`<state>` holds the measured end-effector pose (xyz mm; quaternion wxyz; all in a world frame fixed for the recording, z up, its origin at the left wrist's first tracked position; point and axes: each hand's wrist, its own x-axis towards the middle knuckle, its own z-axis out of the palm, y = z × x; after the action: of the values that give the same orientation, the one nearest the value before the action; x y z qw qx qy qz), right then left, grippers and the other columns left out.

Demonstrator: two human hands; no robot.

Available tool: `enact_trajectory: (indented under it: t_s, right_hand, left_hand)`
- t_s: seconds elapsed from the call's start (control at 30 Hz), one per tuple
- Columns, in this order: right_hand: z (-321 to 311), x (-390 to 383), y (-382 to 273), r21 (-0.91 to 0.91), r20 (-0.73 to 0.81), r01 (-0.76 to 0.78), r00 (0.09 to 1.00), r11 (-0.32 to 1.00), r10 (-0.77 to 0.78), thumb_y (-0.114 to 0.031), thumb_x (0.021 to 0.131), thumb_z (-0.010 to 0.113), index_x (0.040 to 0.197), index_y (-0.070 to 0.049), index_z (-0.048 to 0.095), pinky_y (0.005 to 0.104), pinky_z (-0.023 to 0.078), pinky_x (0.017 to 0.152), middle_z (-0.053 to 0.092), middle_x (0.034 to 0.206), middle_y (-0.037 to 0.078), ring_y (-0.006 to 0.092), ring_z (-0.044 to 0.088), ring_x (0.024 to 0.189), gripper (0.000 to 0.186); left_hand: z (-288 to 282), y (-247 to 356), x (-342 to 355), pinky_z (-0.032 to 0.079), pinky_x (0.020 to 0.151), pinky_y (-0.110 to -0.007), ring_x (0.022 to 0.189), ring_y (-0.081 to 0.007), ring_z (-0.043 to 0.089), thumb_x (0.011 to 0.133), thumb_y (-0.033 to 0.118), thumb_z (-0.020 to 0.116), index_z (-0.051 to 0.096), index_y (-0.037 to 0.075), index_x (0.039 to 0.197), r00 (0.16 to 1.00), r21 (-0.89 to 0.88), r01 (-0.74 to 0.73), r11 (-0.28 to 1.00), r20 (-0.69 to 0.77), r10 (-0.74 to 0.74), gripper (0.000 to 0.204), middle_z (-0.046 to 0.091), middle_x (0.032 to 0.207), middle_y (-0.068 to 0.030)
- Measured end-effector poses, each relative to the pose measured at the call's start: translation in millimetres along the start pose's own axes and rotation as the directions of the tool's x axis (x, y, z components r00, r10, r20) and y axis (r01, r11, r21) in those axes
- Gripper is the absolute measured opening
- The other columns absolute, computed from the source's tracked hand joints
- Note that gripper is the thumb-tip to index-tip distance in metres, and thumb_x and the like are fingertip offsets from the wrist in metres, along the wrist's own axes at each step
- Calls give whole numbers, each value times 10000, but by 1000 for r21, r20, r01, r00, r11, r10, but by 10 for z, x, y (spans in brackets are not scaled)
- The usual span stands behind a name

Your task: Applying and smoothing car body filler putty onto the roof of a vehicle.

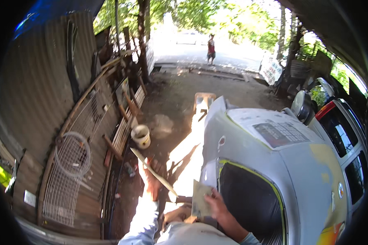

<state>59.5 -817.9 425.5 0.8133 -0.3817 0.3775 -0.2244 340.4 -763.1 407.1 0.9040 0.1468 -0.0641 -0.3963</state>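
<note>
My left hand (pixel 152 179) is closed around a thin, pale board (pixel 161 178), seen almost edge-on and slanting down toward the right. My right hand (pixel 217 204) grips a flat, beige rectangular sheet (pixel 201 199) by its right edge, the thumb lying over its face. What the sheet is made of, I cannot make out. Close by on the right stands a grey vehicle body (pixel 249 126) with yellowish patches. Yellow-green tape borders its dark window opening (pixel 245 196), which lies just beside my right hand.
A white bucket (pixel 141 136) stands left of the vehicle. Wire mesh (pixel 67 183) and planks (pixel 124 126) lean along the corrugated wall (pixel 32 69). Beyond the grey body, another vehicle (pixel 335 126) is parked at right. A person (pixel 211 50) stands far off near the road.
</note>
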Motion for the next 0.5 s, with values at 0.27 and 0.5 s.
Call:
enact_trajectory:
  t_s: [0.27, 0.5]
  right_hand:
    - [330, -195, -284, -50, 111, 441, 894, 896, -434, -11, 895, 595, 1186, -11, 433, 271, 493, 833, 570, 1027, 65, 113, 585, 909, 333]
    - [183, -257, -395, -103, 99, 461, 886, 881, -452, -1, 850, 638, 1125, -4, 476, 251, 481, 779, 579, 972, 45, 89, 563, 858, 319]
  left_hand:
    - [384, -379, 14, 426, 546, -261, 558, -121, 498, 986, 374, 439, 432, -43, 1317, 823, -255, 298, 920, 557, -112, 532, 546, 928, -126]
    - [359, -509, -206, 409, 518, -214, 614, -115, 544, 956, 277, 526, 428, -6, 1314, 759, -118, 454, 883, 571, -313, 467, 569, 1078, -180]
